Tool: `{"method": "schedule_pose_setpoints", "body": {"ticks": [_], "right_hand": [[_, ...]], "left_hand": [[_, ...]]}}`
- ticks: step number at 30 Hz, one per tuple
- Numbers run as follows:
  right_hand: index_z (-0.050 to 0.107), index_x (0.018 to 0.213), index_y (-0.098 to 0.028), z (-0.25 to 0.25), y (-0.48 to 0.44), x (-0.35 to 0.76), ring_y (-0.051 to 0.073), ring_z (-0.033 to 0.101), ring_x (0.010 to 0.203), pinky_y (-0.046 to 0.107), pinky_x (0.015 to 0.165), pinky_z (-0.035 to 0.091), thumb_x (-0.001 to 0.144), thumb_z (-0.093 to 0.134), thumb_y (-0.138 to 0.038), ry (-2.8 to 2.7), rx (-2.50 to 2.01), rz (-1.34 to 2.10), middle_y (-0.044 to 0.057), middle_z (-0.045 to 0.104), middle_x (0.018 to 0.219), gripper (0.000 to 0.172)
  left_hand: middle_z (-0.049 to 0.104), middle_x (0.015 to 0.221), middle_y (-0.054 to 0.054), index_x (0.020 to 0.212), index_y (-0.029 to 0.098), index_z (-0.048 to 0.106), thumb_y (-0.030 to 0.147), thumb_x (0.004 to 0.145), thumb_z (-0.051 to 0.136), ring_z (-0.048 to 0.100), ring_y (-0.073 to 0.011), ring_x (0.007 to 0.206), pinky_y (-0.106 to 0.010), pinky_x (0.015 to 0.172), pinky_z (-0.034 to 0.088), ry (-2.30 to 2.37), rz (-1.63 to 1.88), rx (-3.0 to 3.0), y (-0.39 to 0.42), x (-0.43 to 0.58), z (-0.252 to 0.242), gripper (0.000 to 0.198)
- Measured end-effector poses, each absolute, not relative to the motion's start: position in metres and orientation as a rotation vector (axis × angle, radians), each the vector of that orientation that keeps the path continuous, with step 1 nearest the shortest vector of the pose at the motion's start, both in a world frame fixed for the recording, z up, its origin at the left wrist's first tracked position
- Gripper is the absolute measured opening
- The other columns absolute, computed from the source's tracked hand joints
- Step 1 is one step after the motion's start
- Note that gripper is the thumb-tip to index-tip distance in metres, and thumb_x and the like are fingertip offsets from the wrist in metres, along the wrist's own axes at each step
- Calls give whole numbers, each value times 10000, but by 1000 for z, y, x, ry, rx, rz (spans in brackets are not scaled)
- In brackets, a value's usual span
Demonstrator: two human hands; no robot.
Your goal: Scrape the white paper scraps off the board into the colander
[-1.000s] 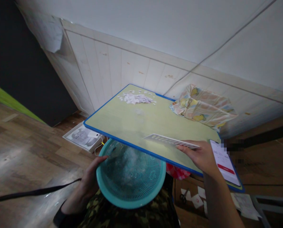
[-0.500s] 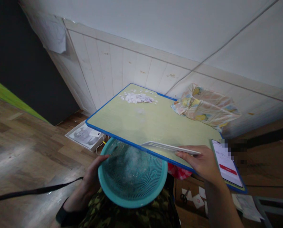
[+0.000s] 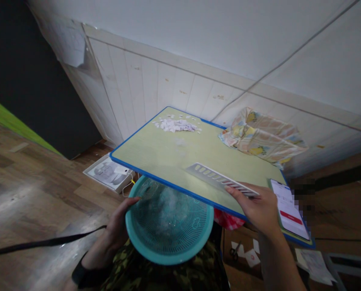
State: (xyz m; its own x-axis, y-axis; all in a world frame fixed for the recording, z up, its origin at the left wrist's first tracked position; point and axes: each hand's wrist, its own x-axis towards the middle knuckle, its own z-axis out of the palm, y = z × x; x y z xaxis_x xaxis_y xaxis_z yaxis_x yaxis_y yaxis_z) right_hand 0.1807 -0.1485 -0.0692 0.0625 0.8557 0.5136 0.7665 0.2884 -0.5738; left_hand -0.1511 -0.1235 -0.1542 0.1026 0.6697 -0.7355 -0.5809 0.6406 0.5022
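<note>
My left hand (image 3: pixel 121 218) grips the left rim of a turquoise plastic colander (image 3: pixel 168 258), thumb over the edge. The colander sits at my lap under the near edge of the table, with a whitish, translucent heap (image 3: pixel 170 206) inside whose kind I cannot make out. In my right hand (image 3: pixel 255 206) is a flat white slotted plastic strip (image 3: pixel 219 178), held by its right end just over the yellow-green tabletop (image 3: pixel 144 149). A pile of small white paper scraps (image 3: pixel 177 124) lies toward the table's far left, with a faint whitish patch (image 3: pixel 179 142) nearer me.
A phone (image 3: pixel 289 210) lies at the table's right end. Patterned cloth (image 3: pixel 265 135) is bunched at the back right against the wall. An open white box (image 3: pixel 108 173) stands on the floor at left. Scissors (image 3: pixel 235 250) and papers lie below the table at right.
My right hand has lifted the slotted strip's far end from the table's near edge inward over the top, turning its face more toward me. My left hand and the colander stay put.
</note>
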Motion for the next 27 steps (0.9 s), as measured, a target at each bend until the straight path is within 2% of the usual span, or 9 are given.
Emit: {"method": "schedule_pose_setpoints", "body": {"ticks": [7,15,22,27], "right_hand": [[816,916,-211,-88,-114,169,235,777,799,312,764,625,846,723,-259,-1731,-1431,205,43,796,919,125],[818,878,-233,-81,-122,172,225,772,732,288,680,621,825,750,-275,-1744,-1390,352,26,799,865,95],[819,893,-238,-88,-118,172,237,777,784,315,738,628,831,734,-275,-1708,-1424,254,32,796,897,112],[819,883,-245,-82,-130,167,237,776,746,315,697,634,837,725,-267,-1766,-1376,346,32,796,875,107]], "left_hand": [[700,685,-158,733,29,729,146,936,525,658,-222,556,-311,586,570,1147,927,81,-123,-153,-158,311],[695,675,-156,729,28,740,162,934,522,660,-234,561,-321,586,575,1134,922,81,-122,-153,-155,327],[692,650,-144,702,25,733,144,944,502,653,-210,542,-293,578,571,1155,927,84,-121,-149,-147,355],[709,691,-162,715,25,735,148,948,501,655,-210,554,-300,593,574,1129,912,112,-123,-152,-149,353]]}}
